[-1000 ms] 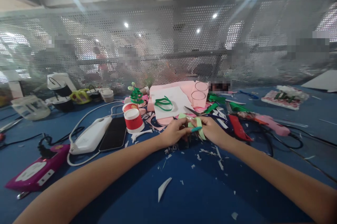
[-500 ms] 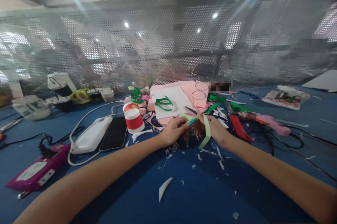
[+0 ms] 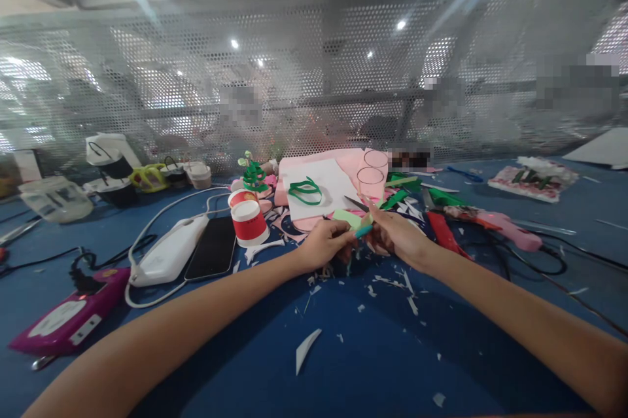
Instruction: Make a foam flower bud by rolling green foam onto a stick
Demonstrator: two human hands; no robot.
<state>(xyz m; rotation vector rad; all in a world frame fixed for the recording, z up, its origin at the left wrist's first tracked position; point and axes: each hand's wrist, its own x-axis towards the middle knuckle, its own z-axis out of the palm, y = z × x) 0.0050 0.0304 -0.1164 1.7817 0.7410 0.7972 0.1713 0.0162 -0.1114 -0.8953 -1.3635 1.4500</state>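
Observation:
My left hand (image 3: pixel 326 244) pinches a piece of light green paper (image 3: pixel 345 216) between thumb and fingers. A teal piece (image 3: pixel 364 231) shows at the tip of its thumb; I cannot tell whether it is a nail or an object. My right hand (image 3: pixel 400 238) is closed on scissors, their dark pointed blade (image 3: pixel 356 204) reaching out to the left just above the paper. Its fingers hide the scissors' handles. Both hands are close together over the blue table (image 3: pixel 255 359). Behind them lie white paper (image 3: pixel 314 192) with a green strip loop (image 3: pixel 305 191) and pink paper (image 3: pixel 338 159).
Red-and-white paper cups (image 3: pixel 249 223), a phone (image 3: pixel 212 248), a white power bank (image 3: pixel 171 251) and a purple power strip (image 3: pixel 73 313) stand left. At right are a pink glue gun (image 3: pixel 510 229) with its cord and red material (image 3: pixel 446 235). White paper scraps (image 3: pixel 308 351) litter the front.
The light green strip that hung below my right hand is gone from there. A pale strip now shows on the green material behind that hand. My hands have barely moved.

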